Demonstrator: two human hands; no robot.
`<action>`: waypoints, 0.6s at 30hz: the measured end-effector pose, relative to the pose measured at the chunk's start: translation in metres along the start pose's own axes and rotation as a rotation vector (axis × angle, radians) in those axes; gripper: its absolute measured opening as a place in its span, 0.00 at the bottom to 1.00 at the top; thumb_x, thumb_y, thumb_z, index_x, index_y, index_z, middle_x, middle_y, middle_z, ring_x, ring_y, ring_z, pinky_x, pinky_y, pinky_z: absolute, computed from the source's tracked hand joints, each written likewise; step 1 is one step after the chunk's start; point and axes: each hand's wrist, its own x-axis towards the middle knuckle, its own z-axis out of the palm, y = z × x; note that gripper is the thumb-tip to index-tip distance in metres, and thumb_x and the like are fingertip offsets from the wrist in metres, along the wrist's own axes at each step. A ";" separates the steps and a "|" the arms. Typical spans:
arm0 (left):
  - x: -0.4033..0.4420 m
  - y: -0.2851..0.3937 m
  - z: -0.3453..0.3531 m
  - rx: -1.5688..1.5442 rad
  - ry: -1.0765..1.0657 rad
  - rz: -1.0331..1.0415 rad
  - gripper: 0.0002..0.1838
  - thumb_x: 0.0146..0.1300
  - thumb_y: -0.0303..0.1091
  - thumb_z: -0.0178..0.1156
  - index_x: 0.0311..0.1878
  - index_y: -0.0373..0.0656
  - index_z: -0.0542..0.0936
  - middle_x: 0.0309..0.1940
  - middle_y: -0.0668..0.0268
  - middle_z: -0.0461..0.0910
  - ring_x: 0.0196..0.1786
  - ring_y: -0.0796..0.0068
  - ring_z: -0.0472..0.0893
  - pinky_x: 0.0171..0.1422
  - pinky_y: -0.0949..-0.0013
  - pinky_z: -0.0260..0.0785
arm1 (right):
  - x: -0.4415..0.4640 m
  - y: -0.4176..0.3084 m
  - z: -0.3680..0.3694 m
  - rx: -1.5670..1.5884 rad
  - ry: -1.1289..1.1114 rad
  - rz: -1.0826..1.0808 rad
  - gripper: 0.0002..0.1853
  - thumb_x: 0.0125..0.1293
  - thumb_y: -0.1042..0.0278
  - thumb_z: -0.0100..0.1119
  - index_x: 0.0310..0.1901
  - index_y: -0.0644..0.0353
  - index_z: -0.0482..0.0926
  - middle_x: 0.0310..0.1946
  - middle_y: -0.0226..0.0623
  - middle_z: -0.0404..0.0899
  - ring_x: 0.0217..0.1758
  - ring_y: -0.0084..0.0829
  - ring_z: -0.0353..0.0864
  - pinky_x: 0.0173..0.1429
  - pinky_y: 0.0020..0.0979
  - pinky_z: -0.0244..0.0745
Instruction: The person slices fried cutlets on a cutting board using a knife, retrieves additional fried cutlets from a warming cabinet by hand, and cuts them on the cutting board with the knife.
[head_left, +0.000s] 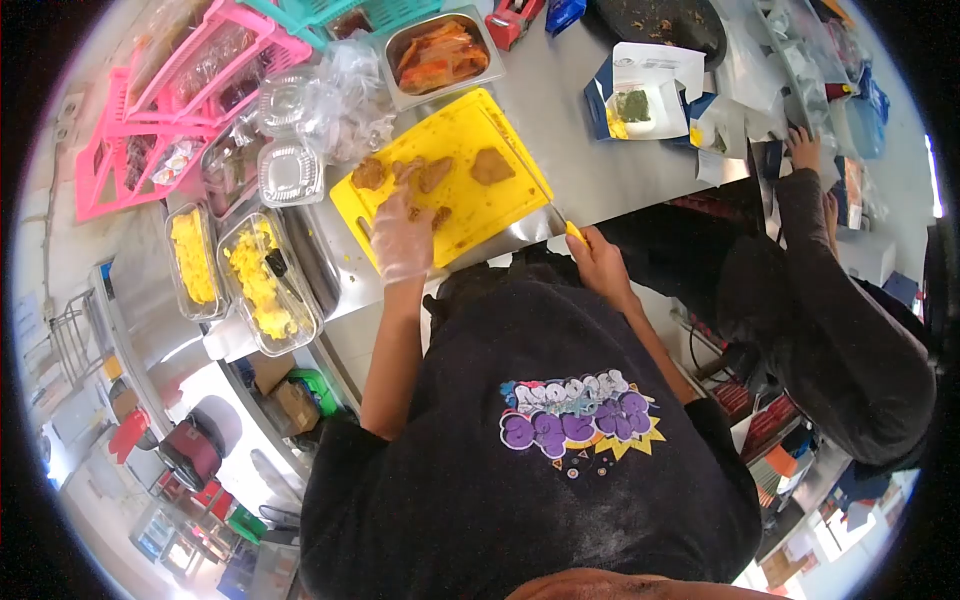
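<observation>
Stainless-steel worktop (550, 85), busy kitchen around it. Right hand (602, 263) clenched on a yellow-handled knife (575, 232), blade near the right corner of a yellow rectangular plastic cutting board (510, 206). Left hand (403, 230), clear plastic glove, fingers down among flat brown food pieces (492, 167) on the board — can't tell if it's pinching one. Beyond the board — steel pan (448, 93) of orange-red strips. Left, clear plastic trays (291, 343) of yellow crumbly food. Far right, a co-worker's hand (803, 150).

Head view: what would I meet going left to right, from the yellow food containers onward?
Smaller yellow-food container, larger yellow-food container, gloved left hand, rightmost brown food piece, right hand holding a yellow-handled knife, co-worker's dark sleeve.
</observation>
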 end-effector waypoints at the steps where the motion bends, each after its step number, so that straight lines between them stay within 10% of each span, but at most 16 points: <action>1: -0.012 0.000 -0.012 0.069 -0.033 -0.094 0.29 0.58 0.36 0.73 0.63 0.42 0.80 0.54 0.45 0.82 0.60 0.44 0.80 0.60 0.48 0.77 | 0.000 -0.001 -0.001 0.002 -0.001 0.006 0.23 0.79 0.47 0.54 0.56 0.62 0.79 0.38 0.63 0.85 0.46 0.64 0.85 0.47 0.53 0.77; 11: -0.036 -0.048 0.035 -0.071 0.150 -0.051 0.30 0.57 0.33 0.75 0.62 0.35 0.78 0.51 0.44 0.81 0.54 0.44 0.83 0.58 0.49 0.78 | 0.003 -0.009 0.003 -0.036 -0.008 -0.076 0.22 0.79 0.48 0.56 0.56 0.61 0.79 0.40 0.60 0.86 0.46 0.63 0.86 0.50 0.53 0.78; 18: 0.003 -0.029 0.027 -0.507 0.363 -0.617 0.23 0.57 0.31 0.76 0.54 0.32 0.82 0.41 0.52 0.87 0.46 0.59 0.88 0.53 0.63 0.80 | 0.004 -0.021 0.013 -0.071 0.017 -0.093 0.21 0.78 0.50 0.57 0.56 0.61 0.79 0.40 0.58 0.86 0.48 0.62 0.86 0.50 0.52 0.79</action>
